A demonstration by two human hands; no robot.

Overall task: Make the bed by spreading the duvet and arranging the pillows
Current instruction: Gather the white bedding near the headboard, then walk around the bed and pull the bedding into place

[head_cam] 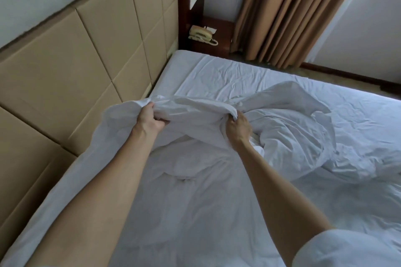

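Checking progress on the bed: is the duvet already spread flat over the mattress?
No, the duvet lies bunched and twisted, with the left hand and right hand gripping its edge.

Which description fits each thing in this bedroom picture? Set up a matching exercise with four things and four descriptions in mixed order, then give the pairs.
Things:
1. duvet
2. telephone
3. curtain
4. headboard

Descriptions:
A. brown, hanging beside the window
B. tan padded panels along the bed's edge
C. white, bunched up, gripped by both the left hand and the right hand
D. cream, resting on the wooden bedside table

Pairs: 1-C, 2-D, 3-A, 4-B
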